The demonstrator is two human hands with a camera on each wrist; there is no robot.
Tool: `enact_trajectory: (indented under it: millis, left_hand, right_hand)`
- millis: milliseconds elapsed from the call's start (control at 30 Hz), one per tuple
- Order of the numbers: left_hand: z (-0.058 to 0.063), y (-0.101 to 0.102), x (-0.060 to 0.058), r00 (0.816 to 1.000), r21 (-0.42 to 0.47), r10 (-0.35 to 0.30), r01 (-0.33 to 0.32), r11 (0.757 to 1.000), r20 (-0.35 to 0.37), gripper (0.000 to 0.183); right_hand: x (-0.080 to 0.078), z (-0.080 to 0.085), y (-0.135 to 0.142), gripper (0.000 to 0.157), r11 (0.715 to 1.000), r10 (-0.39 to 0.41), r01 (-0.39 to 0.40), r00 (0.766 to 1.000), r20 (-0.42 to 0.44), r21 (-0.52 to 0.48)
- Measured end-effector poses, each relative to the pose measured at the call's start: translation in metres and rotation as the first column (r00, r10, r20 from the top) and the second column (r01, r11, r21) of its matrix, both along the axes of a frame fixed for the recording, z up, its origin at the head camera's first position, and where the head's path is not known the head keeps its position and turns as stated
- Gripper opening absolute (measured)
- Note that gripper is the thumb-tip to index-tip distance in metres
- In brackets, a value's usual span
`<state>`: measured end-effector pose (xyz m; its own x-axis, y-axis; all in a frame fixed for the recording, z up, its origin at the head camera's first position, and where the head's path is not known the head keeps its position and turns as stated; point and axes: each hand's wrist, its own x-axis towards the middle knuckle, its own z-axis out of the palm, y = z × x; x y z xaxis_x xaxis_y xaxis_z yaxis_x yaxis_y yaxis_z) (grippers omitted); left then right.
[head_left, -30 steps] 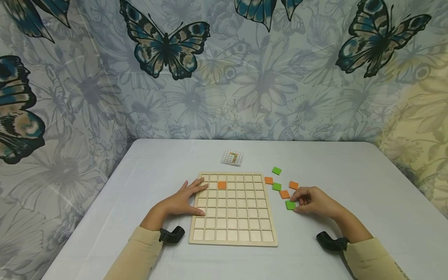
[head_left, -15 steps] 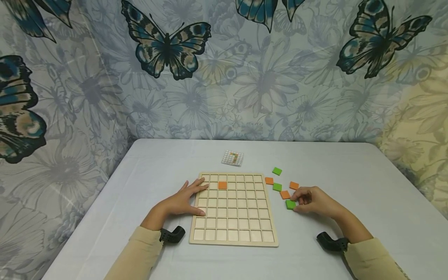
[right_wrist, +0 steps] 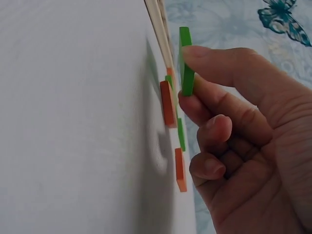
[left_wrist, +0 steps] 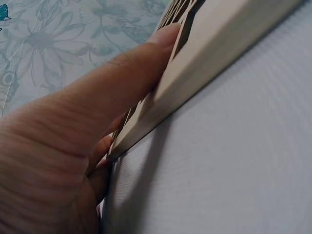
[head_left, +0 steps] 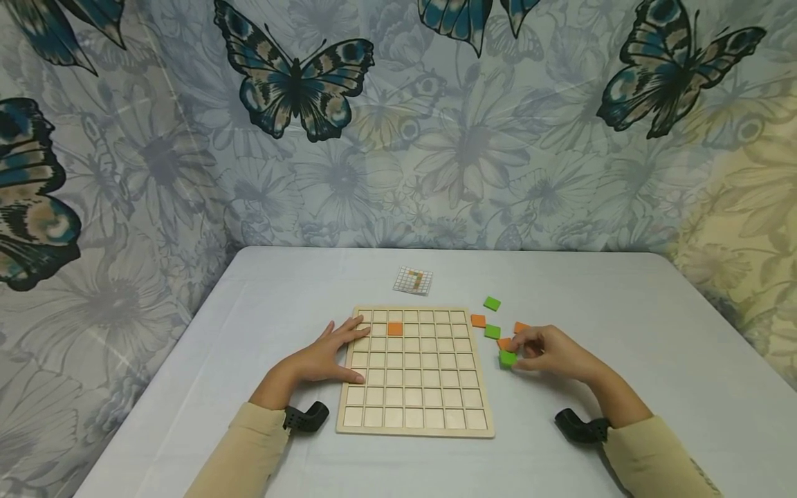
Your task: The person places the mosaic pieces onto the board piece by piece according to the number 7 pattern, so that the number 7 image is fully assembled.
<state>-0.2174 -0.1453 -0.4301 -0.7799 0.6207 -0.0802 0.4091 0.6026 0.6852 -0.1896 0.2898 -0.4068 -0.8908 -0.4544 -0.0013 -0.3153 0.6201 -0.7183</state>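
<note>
My right hand (head_left: 551, 354) pinches a green square tile (right_wrist: 186, 61) between thumb and fingertips, lifted off the table in the right wrist view. My left hand (head_left: 324, 354) rests on the left edge of the wooden grid board (head_left: 416, 422), its fingers and thumb spread over the frame. In the left wrist view the thumb (left_wrist: 131, 68) lies across the board's rim. One orange tile (head_left: 395, 329) sits in a cell of the second row. Right of the board lie loose orange tiles (head_left: 478, 321) and green tiles (head_left: 492, 303), some partly covered by my right hand.
Behind the board lies a small card (head_left: 413, 281) printed with a grid and a coloured pattern. A white cloth covers the table (head_left: 299, 277). Patterned butterfly fabric (head_left: 398, 173) hangs behind and at the sides.
My right hand has raised the green tile from the table and moved a little left toward the board with it. My left hand stays in place.
</note>
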Motion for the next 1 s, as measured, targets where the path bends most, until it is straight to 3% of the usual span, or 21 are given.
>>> enact_trajectory:
  millis: [233, 700, 1000]
  left_hand:
    - [-0.001, -0.001, -0.001, 1.000, 0.011, -0.011, 0.011, 1.000, -0.009, 0.091]
    - [0.000, 0.000, 0.000, 1.000, 0.002, 0.009, -0.009, 1.000, -0.004, 0.091]
    - [0.002, 0.002, 0.001, 1.000, -0.004, 0.016, -0.016, 1.000, 0.001, 0.092]
  right_hand:
    - [-0.006, 0.001, -0.009, 0.021, 0.998, 0.043, -0.045, 0.998, -0.035, -0.043]
    - [-0.020, 0.005, -0.031, 0.020, 0.995, 0.083, -0.084, 0.996, -0.025, -0.050]
    - [-0.027, 0.008, -0.046, 0.020, 0.997, 0.071, -0.073, 0.997, -0.036, -0.035]
